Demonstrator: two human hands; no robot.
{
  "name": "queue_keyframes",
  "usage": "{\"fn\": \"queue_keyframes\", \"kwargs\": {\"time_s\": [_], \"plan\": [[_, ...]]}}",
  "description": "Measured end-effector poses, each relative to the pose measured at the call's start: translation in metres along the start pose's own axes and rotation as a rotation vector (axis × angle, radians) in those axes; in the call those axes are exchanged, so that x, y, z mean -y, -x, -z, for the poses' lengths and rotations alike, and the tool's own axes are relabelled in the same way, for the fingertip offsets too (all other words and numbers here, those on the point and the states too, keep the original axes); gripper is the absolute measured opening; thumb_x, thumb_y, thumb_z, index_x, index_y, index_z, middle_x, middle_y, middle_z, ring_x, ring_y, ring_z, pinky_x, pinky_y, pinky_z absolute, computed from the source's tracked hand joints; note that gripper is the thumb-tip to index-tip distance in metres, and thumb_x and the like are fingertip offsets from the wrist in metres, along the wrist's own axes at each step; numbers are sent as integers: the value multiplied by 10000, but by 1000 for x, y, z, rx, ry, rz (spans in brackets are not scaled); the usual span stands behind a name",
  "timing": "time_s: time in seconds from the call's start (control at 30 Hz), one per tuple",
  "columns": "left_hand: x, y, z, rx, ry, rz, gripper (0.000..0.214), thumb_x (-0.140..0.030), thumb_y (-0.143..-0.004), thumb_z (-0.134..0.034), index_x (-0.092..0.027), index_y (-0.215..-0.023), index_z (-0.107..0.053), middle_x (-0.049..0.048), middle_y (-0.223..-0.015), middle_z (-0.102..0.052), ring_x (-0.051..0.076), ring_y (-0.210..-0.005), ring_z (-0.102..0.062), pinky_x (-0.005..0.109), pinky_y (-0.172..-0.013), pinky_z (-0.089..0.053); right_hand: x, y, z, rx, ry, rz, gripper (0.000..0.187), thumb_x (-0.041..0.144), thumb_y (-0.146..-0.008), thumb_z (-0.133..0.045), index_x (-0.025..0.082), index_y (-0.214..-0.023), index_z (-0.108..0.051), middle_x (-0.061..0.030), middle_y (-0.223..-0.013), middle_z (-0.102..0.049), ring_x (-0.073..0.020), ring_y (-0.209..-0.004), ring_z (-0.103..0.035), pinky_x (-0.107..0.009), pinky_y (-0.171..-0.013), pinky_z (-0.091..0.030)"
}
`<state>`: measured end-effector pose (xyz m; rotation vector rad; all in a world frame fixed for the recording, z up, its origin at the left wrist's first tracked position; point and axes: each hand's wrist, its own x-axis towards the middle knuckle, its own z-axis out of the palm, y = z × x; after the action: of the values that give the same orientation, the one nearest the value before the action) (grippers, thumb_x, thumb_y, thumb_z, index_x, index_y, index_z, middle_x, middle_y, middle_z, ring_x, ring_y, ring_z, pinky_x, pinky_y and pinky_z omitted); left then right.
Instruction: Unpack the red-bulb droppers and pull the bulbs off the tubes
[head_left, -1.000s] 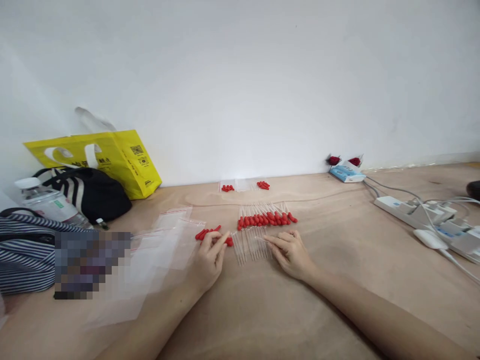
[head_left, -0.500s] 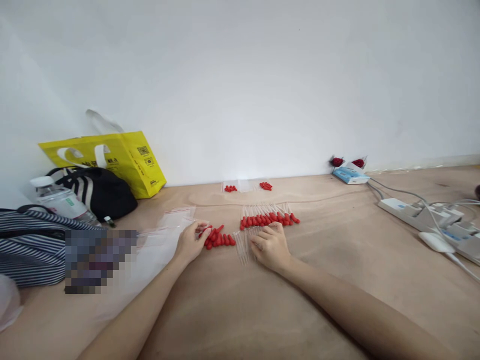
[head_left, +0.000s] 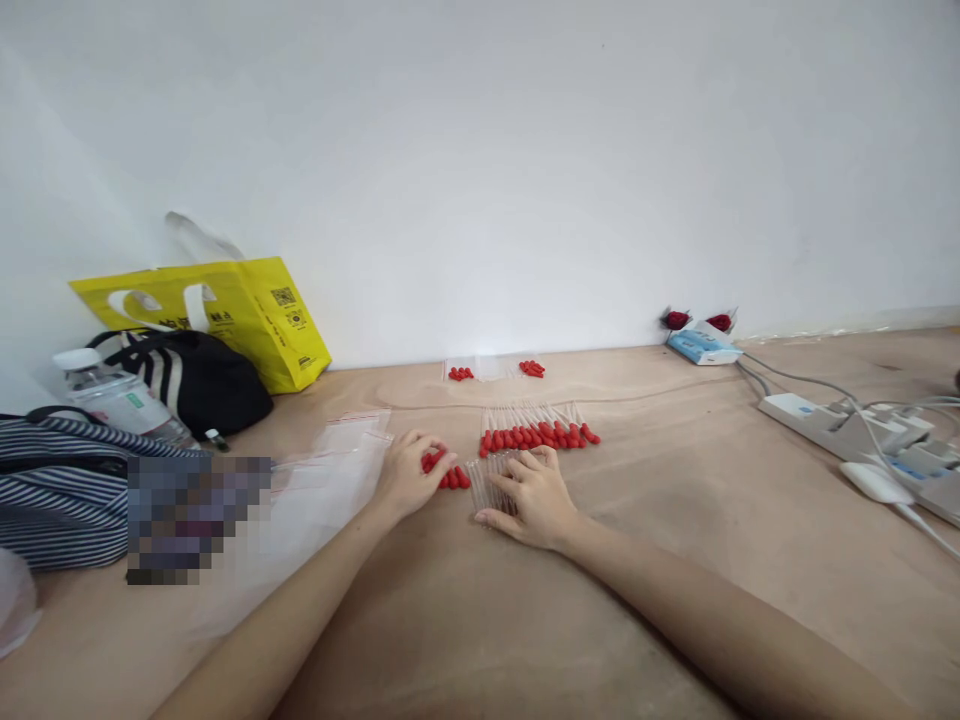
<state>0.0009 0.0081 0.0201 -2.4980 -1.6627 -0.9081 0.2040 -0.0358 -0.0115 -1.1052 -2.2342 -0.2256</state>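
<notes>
— What is the table made of?
— Bare plywood, matt and faintly grained.
— And the red caps?
— Dull and rubbery-looking. The tubes are clear and shiny, the flat bags thin glossy plastic, the striped bag soft cloth.

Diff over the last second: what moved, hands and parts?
The left hand went left, then back right over the loose red caps, fingers curled on them; a grip cannot be told. The right hand came left onto the clear tubes and lies on them. The capped dropper row, zip bags and power strip stayed put.
</notes>
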Motion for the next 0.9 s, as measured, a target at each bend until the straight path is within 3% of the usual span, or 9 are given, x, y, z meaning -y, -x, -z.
{"fn": "queue_keyframes", "kwargs": {"time_s": [0.2,0.37,0.5,0.67,0.8,0.9], "plan": [[-37,-32,-27,144,-112,63,300,-490,-727,-519,-197,-719,-583,45,-822,-574,238,-896,-505,371,-774,-383,-13,16,13,-67,-39,-68,268,447,-795,-504,226,-822,-654,-18,-687,-594,-163,-756,-488,-384,-810,-241],[-38,-47,-41,199,-137,150,317,-459,-740,-499,-194,-596,-598,62,-802,-587,252,-878,-518,364,-740,-389,-36,41,32,-80,-6,-160,226,376,-819,-495,223,-790,-660,-14,-674,-596,-147,-725,-501,-368,-807,-250],[-34,-46,-39,169,-132,190,305,-383,-767,-473,-190,-571,-604,59,-788,-602,234,-864,-529,334,-736,-392,-46,50,40,-91,-16,-247,207,345,-825,-492,235,-780,-661,-12,-685,-600,-148,-720,-511,-361,-783,-276],[-33,-17,-18,108,-118,117,248,-323,-804,-435,-174,-665,-577,45,-770,-602,197,-830,-532,313,-764,-385,-47,49,31,-168,-54,-248,200,305,-805,-507,218,-934,-633,-53,-824,-589,-184,-816,-520,-361,-770,-351],[-33,22,-8,58,-104,-126,205,-271,-821,-421,-177,-696,-553,39,-803,-604,194,-812,-536,356,-777,-367,-42,42,23,-301,-62,-156,401,302,-786,-516,183,-1168,-504,-130,-1124,-479,-234,-1036,-456,-385,-837,-390],[-34,43,-11,-16,-110,-295,153,-221,-823,-426,-174,-743,-547,52,-880,-608,199,-873,-534,375,-808,-343,-33,35,21,-267,-33,-60,443,327,-787,-524,200,-1208,-471,-135,-1227,-420,-249,-1119,-404,-415,-884,-368]]}}
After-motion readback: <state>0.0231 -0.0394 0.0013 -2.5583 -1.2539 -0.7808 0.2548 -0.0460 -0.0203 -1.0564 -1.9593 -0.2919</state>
